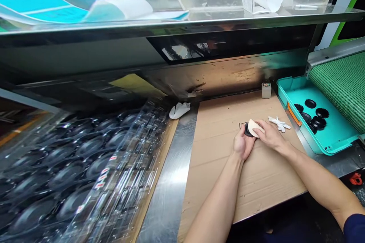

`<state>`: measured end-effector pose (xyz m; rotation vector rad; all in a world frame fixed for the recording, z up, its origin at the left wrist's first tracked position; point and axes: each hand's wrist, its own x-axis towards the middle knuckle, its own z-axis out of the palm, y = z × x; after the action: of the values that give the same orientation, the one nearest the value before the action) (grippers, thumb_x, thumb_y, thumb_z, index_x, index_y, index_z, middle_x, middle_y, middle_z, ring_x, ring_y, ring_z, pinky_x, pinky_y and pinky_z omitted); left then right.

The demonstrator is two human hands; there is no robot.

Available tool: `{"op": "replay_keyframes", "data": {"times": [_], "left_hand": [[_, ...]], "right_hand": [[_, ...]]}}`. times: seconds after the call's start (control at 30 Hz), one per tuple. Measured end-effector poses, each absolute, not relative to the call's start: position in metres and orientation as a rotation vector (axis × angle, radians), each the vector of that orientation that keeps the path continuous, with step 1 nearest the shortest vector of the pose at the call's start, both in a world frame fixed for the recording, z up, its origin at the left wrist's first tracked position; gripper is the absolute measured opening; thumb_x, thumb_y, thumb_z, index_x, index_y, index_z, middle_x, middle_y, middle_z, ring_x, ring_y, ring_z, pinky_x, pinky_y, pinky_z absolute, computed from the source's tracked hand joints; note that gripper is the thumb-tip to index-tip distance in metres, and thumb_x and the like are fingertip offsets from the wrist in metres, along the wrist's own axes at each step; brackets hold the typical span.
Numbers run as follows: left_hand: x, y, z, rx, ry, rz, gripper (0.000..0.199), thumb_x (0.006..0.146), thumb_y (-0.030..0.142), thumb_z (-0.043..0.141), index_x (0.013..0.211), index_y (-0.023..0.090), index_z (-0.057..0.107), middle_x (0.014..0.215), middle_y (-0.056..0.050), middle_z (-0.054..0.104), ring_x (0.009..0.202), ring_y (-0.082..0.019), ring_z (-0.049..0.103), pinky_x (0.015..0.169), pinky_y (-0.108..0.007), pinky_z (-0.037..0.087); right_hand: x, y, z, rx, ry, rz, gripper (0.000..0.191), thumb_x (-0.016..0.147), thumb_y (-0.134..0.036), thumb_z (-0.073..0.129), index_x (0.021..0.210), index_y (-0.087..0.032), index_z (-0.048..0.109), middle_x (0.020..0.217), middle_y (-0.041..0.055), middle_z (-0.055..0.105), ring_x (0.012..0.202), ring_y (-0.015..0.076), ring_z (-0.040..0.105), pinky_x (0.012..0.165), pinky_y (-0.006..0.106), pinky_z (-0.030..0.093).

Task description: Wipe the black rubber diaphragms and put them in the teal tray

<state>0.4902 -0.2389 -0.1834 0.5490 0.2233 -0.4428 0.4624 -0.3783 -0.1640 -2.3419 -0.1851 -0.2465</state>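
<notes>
Over a cardboard sheet [216, 148], my left hand [243, 145] is closed round a round black part [247, 130], its palm turned up. My right hand [269, 133] grips a cream-coloured pad [253, 126], perhaps a sponge, and presses it against the black part. The pad hides much of the part's face. Just beyond my right hand lie several small white pieces [279, 123], bunched on the cardboard.
At right, a teal tray [332, 145] holds several black round parts [318, 122], beside a green mesh belt [342, 87]. A small bottle [266, 90] stands behind. Clear plastic trays of dark round parts [65, 174] fill the left. A metal shelf [199, 26] crosses above.
</notes>
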Motion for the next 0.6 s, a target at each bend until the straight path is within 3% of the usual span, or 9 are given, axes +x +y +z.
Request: {"op": "replay_keyframes", "data": {"times": [0.17,0.33,0.5,0.6], "left_hand": [[0.486,-0.238,-0.186,0.61,0.208,-0.489,0.039,0.106,0.042,0.043,0.121,0.016,0.067,0.127,-0.014,0.069,0.121,-0.026,0.065,0.111,-0.045,0.048],[0.486,-0.242,-0.185,0.647,0.186,-0.432,0.035,0.106,0.036,0.044,0.112,0.013,0.07,0.121,-0.013,0.071,0.121,-0.024,0.064,0.112,-0.041,0.048],[0.487,-0.24,-0.186,0.64,0.224,-0.475,0.039,0.106,0.04,0.041,0.109,0.013,0.071,0.117,-0.014,0.072,0.118,-0.026,0.066,0.11,-0.045,0.049],[0.487,-0.242,-0.187,0.644,0.209,-0.419,0.038,0.107,0.033,0.04,0.104,0.012,0.071,0.115,-0.012,0.073,0.111,-0.022,0.068,0.11,-0.042,0.049]], "right_hand": [[0.454,-0.369,-0.153,-2.35,-0.182,0.007,0.022,0.098,-0.027,0.052,0.106,-0.019,0.071,0.089,0.0015,0.07,0.077,0.0121,0.061,0.07,0.02,0.038],[0.462,-0.368,-0.148,-2.38,0.024,-0.158,0.024,0.099,-0.027,0.051,0.109,-0.019,0.071,0.092,0.0016,0.071,0.081,0.0127,0.062,0.071,0.021,0.037],[0.464,-0.379,-0.149,-2.38,-0.234,0.036,0.017,0.095,-0.025,0.057,0.099,-0.02,0.073,0.092,0.0008,0.071,0.084,0.0125,0.064,0.073,0.02,0.039],[0.462,-0.379,-0.154,-2.544,-0.001,-0.15,0.026,0.102,-0.031,0.049,0.113,-0.02,0.07,0.104,0.0046,0.071,0.095,0.0164,0.065,0.083,0.023,0.043]]}}
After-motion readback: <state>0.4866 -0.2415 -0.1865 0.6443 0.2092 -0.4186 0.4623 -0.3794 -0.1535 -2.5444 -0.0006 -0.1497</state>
